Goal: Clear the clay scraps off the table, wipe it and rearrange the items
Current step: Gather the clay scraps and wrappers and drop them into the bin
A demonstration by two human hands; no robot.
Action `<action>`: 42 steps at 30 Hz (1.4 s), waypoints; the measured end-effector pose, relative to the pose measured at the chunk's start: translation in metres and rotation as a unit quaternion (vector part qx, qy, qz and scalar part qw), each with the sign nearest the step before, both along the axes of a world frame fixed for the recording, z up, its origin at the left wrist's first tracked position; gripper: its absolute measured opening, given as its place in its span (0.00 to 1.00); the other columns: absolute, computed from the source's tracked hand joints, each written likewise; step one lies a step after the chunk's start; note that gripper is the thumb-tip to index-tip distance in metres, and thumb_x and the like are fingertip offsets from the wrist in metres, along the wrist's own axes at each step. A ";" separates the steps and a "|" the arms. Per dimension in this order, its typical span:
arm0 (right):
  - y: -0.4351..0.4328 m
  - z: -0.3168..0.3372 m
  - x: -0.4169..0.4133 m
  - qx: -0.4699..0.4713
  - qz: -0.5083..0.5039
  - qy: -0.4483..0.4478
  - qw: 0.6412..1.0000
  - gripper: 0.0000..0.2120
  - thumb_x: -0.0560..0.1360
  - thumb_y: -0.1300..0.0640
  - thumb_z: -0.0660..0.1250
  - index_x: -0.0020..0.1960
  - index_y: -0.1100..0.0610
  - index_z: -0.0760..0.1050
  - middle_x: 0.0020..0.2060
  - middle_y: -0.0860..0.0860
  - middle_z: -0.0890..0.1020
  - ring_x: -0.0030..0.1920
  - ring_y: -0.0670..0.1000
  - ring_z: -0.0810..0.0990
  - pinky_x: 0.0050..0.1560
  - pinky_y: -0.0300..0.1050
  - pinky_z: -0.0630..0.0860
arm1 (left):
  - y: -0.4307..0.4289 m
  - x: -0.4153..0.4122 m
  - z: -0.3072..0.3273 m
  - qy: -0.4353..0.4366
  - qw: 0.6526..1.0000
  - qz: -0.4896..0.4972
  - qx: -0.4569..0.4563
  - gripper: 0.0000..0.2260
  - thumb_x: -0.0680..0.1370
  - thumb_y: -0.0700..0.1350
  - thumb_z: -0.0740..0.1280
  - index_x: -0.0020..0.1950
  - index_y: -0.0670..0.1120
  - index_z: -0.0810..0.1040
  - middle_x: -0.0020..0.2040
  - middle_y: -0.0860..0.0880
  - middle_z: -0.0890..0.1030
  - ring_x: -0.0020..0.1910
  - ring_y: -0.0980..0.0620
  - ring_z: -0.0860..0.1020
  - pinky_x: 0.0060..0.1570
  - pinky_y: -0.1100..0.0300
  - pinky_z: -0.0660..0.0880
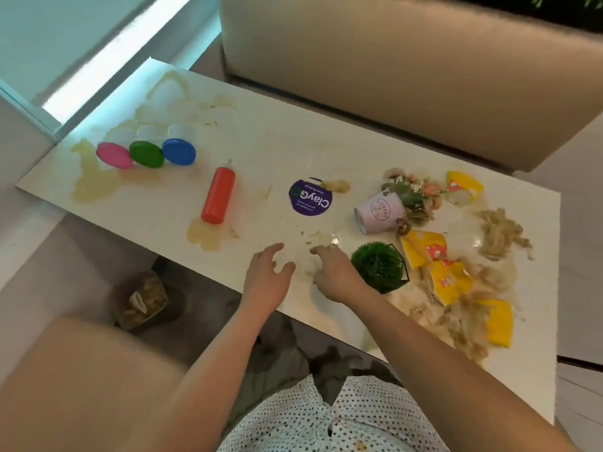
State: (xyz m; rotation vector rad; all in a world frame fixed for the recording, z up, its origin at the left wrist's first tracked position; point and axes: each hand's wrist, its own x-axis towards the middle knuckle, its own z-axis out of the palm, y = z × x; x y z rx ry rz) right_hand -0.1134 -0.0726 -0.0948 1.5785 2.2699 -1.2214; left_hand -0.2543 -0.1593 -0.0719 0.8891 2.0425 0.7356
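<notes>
Head view: white table [261,141] w/ clay mess over most of it. L hand [267,278] is over the near edge, fingers spread & loose, holding nothing. R hand [334,272] is just beside it, fingers bent down, tips at the tabletop among small clay scraps [318,238]; can't tell if it pinches a bit. Big clay heap [499,233] sits at the R end, mixed w/ torn yellow paper [424,252]. Green plant ball [378,270] in a black wire frame stands just R of the R hand; pink bucket [380,212] w/ flowers lies tipped over behind it. Purple ClayGo lid [310,197] lies flat mid-table, a clay lump [336,185] just beside it. Red squeeze bottle [218,195] lies on its side, base at a beige smear [208,238]. Three tubs w/ pink lid [114,154], green lid [146,154] & blue lid [178,151] lie in a row at the L end. On the floor by the near edge, a container [142,301] w/ scraps inside.
</notes>
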 end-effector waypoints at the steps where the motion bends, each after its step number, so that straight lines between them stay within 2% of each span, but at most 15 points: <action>1: -0.004 -0.006 0.000 0.010 0.030 -0.023 0.999 0.28 0.79 0.67 0.62 0.77 0.53 0.64 0.72 0.55 0.64 0.68 0.59 0.71 0.67 0.50 0.72 | -0.004 0.010 -0.003 -0.005 1.000 0.003 -0.013 0.22 0.82 0.51 0.67 0.76 0.56 0.70 0.73 0.49 0.71 0.67 0.51 0.75 0.59 0.61 0.69; 4: -0.018 -0.019 -0.001 0.062 0.132 -0.094 0.985 0.30 0.77 0.71 0.60 0.76 0.55 0.64 0.72 0.57 0.63 0.68 0.61 0.67 0.64 0.54 0.74 | -0.022 0.029 -0.005 -0.021 0.998 0.016 -0.049 0.21 0.82 0.51 0.66 0.76 0.56 0.69 0.73 0.50 0.72 0.66 0.52 0.75 0.60 0.59 0.71; 6: -0.021 -0.024 0.000 0.096 0.182 -0.110 0.972 0.26 0.76 0.74 0.59 0.71 0.57 0.67 0.70 0.58 0.64 0.67 0.62 0.66 0.58 0.54 0.74 | -0.028 0.031 -0.005 -0.025 0.997 0.029 -0.063 0.21 0.82 0.51 0.66 0.75 0.56 0.70 0.72 0.52 0.74 0.64 0.53 0.76 0.61 0.58 0.73; 8: -0.020 -0.026 0.003 0.120 0.200 -0.109 0.966 0.22 0.76 0.74 0.57 0.66 0.58 0.69 0.67 0.59 0.65 0.65 0.61 0.67 0.54 0.54 0.74 | -0.028 0.026 -0.005 -0.027 0.996 0.040 -0.073 0.20 0.83 0.51 0.66 0.74 0.56 0.70 0.70 0.53 0.75 0.62 0.54 0.76 0.61 0.57 0.74; 12: -0.016 -0.038 0.014 0.111 0.217 -0.109 0.964 0.18 0.76 0.74 0.56 0.61 0.59 0.71 0.61 0.58 0.69 0.61 0.60 0.70 0.56 0.53 0.74 | -0.019 0.018 -0.004 -0.056 0.992 0.074 -0.086 0.18 0.82 0.51 0.67 0.72 0.56 0.73 0.61 0.56 0.77 0.57 0.55 0.77 0.57 0.58 0.73; 14: -0.010 -0.039 0.010 0.091 0.180 -0.072 0.977 0.15 0.76 0.73 0.56 0.56 0.59 0.73 0.57 0.57 0.72 0.58 0.60 0.73 0.53 0.52 0.74 | -0.010 0.012 -0.005 -0.073 0.990 0.090 -0.079 0.16 0.82 0.50 0.67 0.70 0.57 0.74 0.59 0.55 0.79 0.58 0.53 0.79 0.62 0.54 0.76; 17: -0.004 -0.026 -0.008 0.069 0.009 0.053 0.996 0.09 0.76 0.67 0.63 0.50 0.56 0.76 0.49 0.52 0.78 0.48 0.54 0.78 0.49 0.48 0.77 | 0.005 0.003 -0.007 -0.123 0.983 0.125 -0.059 0.13 0.82 0.47 0.67 0.66 0.54 0.78 0.55 0.51 0.83 0.53 0.52 0.82 0.62 0.48 0.79; 20: 0.001 -0.003 -0.025 0.032 -0.134 0.182 0.974 0.06 0.76 0.64 0.70 0.49 0.54 0.77 0.42 0.46 0.80 0.42 0.45 0.78 0.44 0.36 0.75 | 0.018 -0.002 -0.006 -0.196 0.964 0.174 -0.035 0.10 0.83 0.44 0.68 0.64 0.50 0.81 0.53 0.47 0.85 0.50 0.49 0.85 0.56 0.53 0.83; 22: 0.009 0.009 -0.033 0.018 -0.128 0.202 0.971 0.04 0.76 0.60 0.71 0.49 0.53 0.79 0.42 0.45 0.80 0.43 0.42 0.78 0.43 0.33 0.75 | 0.027 -0.006 -0.005 -0.250 0.946 0.203 -0.015 0.08 0.82 0.42 0.69 0.60 0.48 0.83 0.51 0.46 0.87 0.49 0.49 0.86 0.54 0.55 0.83; 26: 0.034 0.010 -0.046 -0.002 -0.090 0.171 0.981 0.03 0.78 0.56 0.70 0.49 0.50 0.82 0.49 0.46 0.78 0.46 0.43 0.77 0.44 0.33 0.72 | 0.042 -0.021 -0.007 -0.304 0.922 0.240 0.019 0.07 0.81 0.39 0.70 0.58 0.42 0.84 0.51 0.44 0.87 0.51 0.48 0.86 0.56 0.56 0.82; 29: 0.069 0.006 -0.053 0.017 -0.123 0.165 0.978 0.11 0.78 0.61 0.67 0.56 0.51 0.83 0.55 0.50 0.78 0.48 0.46 0.78 0.51 0.38 0.74 | 0.053 -0.033 -0.010 -0.302 0.923 0.239 0.008 0.07 0.81 0.38 0.70 0.57 0.40 0.85 0.49 0.42 0.87 0.49 0.48 0.86 0.53 0.59 0.81; 32: 0.119 -0.002 -0.059 0.063 -0.167 0.130 0.975 0.19 0.75 0.66 0.65 0.64 0.55 0.79 0.62 0.56 0.77 0.57 0.53 0.78 0.54 0.39 0.71 | 0.061 -0.044 -0.012 -0.307 0.922 0.235 -0.002 0.06 0.81 0.37 0.70 0.55 0.41 0.85 0.48 0.42 0.86 0.48 0.48 0.85 0.49 0.61 0.81; 36: 0.171 -0.024 -0.064 0.072 -0.136 0.006 0.988 0.27 0.75 0.64 0.64 0.74 0.55 0.70 0.71 0.59 0.65 0.68 0.62 0.68 0.64 0.50 0.72 | 0.069 -0.058 -0.015 -0.317 0.921 0.225 -0.008 0.06 0.79 0.35 0.71 0.54 0.42 0.85 0.46 0.43 0.86 0.46 0.49 0.85 0.50 0.60 0.81; 39: 0.184 -0.042 -0.062 0.088 -0.068 -0.096 0.989 0.25 0.75 0.61 0.67 0.72 0.54 0.70 0.69 0.59 0.64 0.66 0.62 0.65 0.63 0.55 0.73 | 0.074 -0.066 -0.016 -0.327 0.919 0.218 -0.011 0.06 0.78 0.34 0.72 0.53 0.42 0.86 0.45 0.44 0.86 0.47 0.49 0.85 0.52 0.58 0.81; 42: 0.181 -0.052 -0.060 0.134 -0.046 -0.116 0.983 0.20 0.74 0.64 0.68 0.65 0.59 0.73 0.64 0.59 0.67 0.62 0.61 0.66 0.54 0.52 0.74 | 0.078 -0.072 -0.018 -0.332 0.916 0.225 -0.013 0.06 0.78 0.34 0.72 0.52 0.42 0.86 0.45 0.44 0.86 0.47 0.49 0.85 0.51 0.59 0.81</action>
